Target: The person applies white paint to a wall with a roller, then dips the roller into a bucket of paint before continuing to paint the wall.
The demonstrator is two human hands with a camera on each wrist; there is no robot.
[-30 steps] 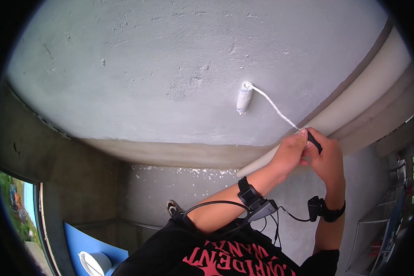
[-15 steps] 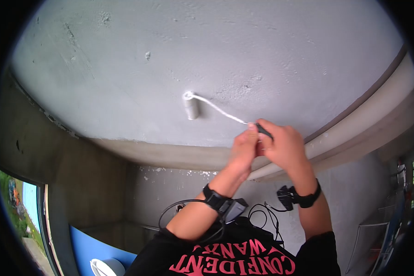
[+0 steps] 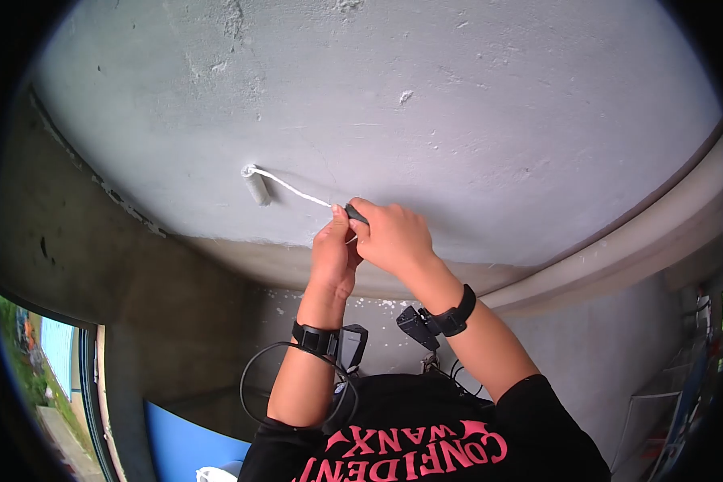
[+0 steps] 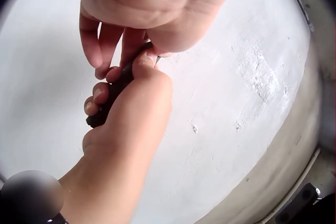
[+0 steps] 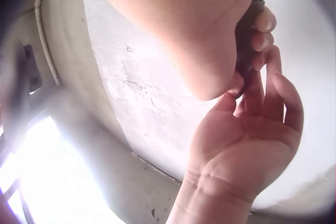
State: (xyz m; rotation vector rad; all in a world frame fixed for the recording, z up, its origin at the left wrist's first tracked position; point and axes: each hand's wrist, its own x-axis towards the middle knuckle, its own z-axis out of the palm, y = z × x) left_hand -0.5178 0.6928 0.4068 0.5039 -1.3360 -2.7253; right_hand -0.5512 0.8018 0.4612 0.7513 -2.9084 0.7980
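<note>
against the wall, lower left: the roller [image 3: 257,191], its sleeve a little off upright, seems to lie on the wall [image 3: 466,80]; the line of contact is hidden.
rod [image 3: 293,187]: white-coated, running from the sleeve's upper end down rightward to the black handle [image 3: 357,214].
right hand [image 3: 398,238]: fingers curled round the handle, thumb along it towards the rod.
left hand [image 3: 333,255]: thumb and nearest fingers pinch the handle's front end, just beside the right thumb; the outer fingers hang loose, as the right wrist view shows.
step: by the look of it, white coat is being rolled on, low on the wall.
next move: probably calls for even pressure, the sleeve flat, both wrists following the stroke together.
lower edge: near, just below the sleeve, where the wall meets a brownish band [image 3: 249,256]; a downward stroke has little room and could smear over.
side wall [image 3: 96,233]: dark, left of the roller, with some wall between.
free room: widest upward and to the right.
rough patch [image 3: 406,98]: well apart from the sleeve; such spots might need a second pass.
</note>
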